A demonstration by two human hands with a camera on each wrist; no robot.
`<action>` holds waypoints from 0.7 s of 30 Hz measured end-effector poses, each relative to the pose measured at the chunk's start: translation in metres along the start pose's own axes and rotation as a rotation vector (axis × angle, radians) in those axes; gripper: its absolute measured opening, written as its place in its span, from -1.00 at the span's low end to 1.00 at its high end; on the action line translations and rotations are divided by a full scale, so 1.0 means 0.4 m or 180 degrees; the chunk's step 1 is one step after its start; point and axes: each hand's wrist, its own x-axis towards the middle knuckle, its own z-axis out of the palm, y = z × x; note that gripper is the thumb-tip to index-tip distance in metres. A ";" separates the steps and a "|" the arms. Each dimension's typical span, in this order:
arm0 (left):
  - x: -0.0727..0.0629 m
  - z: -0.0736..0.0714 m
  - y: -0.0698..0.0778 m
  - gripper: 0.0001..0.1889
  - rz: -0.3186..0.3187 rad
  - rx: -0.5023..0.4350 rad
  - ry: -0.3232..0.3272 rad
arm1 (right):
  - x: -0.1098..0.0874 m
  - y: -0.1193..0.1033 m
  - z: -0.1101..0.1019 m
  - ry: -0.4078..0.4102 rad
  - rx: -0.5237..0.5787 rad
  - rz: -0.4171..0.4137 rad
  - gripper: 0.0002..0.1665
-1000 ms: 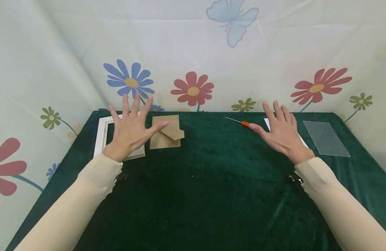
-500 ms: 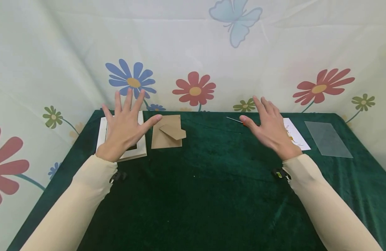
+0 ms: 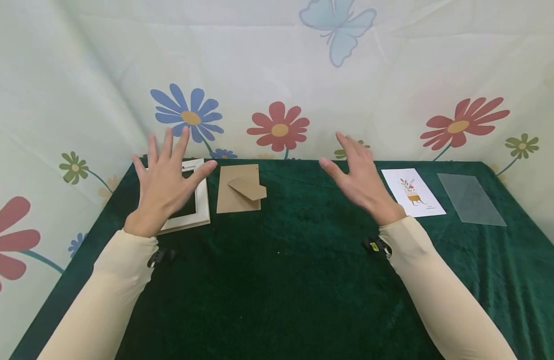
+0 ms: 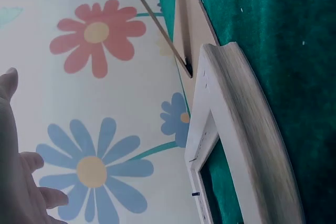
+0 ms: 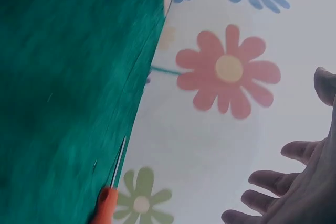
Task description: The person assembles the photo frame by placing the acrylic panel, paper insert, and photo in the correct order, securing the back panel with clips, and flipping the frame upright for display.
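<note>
**Leftward shift uncovers card [image 3: 413, 192]**

Both hands have moved left over the past second, and neither grips anything. The left hand [image 3: 162, 190] hangs above the frame [image 3: 202, 200] at the far left of the table [image 3: 277, 290], fingers spread, leaving more of the frame's right side in sight; the left wrist view shows the two apart. The right hand [image 3: 362, 180], fingers extended and thumb out, has passed clear of the card at far right, baring its printed face. In the head view that hand now hides the orange screwdriver [image 5: 106, 205], which shows only in the right wrist view. The other things appear unmoved: the brown board [image 3: 236, 200] lies just right of the frame, the clear sheet [image 3: 472, 199] just right of the card. With the pieces lying separately and both hands free, handling seems not yet begun.
</note>
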 end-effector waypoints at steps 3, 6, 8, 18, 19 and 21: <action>-0.003 -0.004 -0.012 0.05 -0.0065 -0.0045 0.0019 | 0.010 -0.021 0.017 -0.0047 0.0091 -0.0016 0.05; -0.004 -0.010 -0.024 0.05 -0.0123 -0.0099 0.0036 | 0.020 -0.045 0.032 -0.0088 0.0183 0.0032 0.03; -0.004 -0.014 -0.030 0.05 -0.0151 -0.0142 0.0044 | 0.025 -0.061 0.043 -0.0100 0.0241 0.0080 0.02; -0.015 -0.037 -0.059 0.04 -0.0328 -0.0250 0.0084 | 0.055 -0.130 0.098 -0.0105 0.0364 0.0043 0.00; -0.015 -0.039 -0.062 0.04 -0.0342 -0.0259 0.0100 | 0.058 -0.136 0.105 -0.0106 0.0375 0.0039 0.00; -0.017 -0.042 -0.069 0.04 -0.0368 -0.0278 0.0125 | 0.063 -0.147 0.116 -0.0103 0.0400 0.0024 -0.02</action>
